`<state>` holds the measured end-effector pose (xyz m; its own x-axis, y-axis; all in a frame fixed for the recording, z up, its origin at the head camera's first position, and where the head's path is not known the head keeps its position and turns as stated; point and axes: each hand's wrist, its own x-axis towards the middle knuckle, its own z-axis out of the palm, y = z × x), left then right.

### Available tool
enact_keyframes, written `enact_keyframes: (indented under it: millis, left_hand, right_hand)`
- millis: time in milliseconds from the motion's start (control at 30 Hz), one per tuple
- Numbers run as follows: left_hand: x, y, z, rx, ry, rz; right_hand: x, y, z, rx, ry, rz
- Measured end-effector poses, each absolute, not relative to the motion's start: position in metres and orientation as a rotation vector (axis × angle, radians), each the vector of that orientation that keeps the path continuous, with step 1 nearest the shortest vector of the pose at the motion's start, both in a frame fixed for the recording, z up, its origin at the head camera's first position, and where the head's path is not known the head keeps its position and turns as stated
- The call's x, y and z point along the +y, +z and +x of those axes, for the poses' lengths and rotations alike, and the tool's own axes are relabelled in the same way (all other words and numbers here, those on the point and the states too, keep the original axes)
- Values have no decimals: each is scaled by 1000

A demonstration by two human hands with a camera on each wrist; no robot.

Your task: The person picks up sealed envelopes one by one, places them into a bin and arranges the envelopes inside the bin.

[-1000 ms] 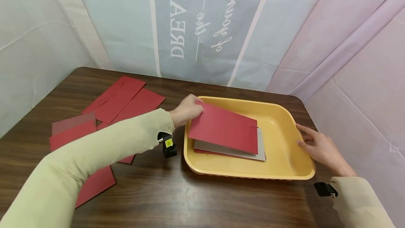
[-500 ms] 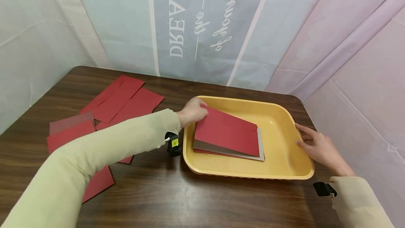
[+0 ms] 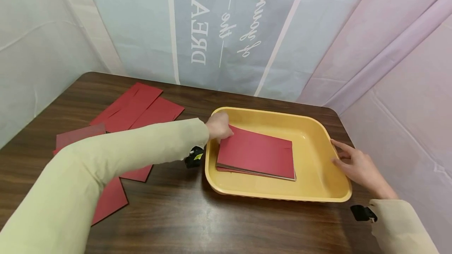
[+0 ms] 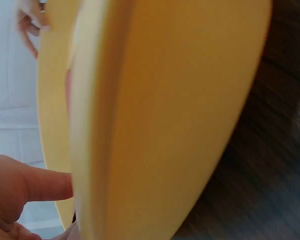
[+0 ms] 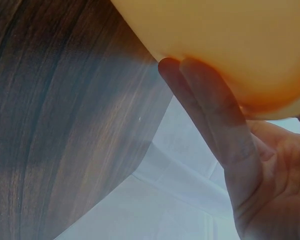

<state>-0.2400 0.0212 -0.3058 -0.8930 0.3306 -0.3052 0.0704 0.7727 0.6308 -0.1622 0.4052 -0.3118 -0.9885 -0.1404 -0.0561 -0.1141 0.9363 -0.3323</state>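
yellow tray (image 3: 314, 160) sits on dark wooden table (image 3: 169, 218), pale cloth (image 3: 137, 22) behind

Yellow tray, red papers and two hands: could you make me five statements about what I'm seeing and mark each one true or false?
1. The left hand is at one corner of the red stack. True.
2. The right hand lies on the red stack. False: it touches the yellow tray.
3. More red papers lie outside the yellow tray. True.
4. The table is white. False: it is dark brown.
5. The red stack reaches both ends of the yellow tray. False: it lies toward the left hand's end.
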Motion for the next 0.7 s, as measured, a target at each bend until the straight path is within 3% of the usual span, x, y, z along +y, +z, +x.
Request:
enact_keyframes:
  millis: [700]
  left_hand:
    - [35,-312,-246,2593,502,351]
  right_hand:
    - [408,-316,-160,3020,-541,-222]
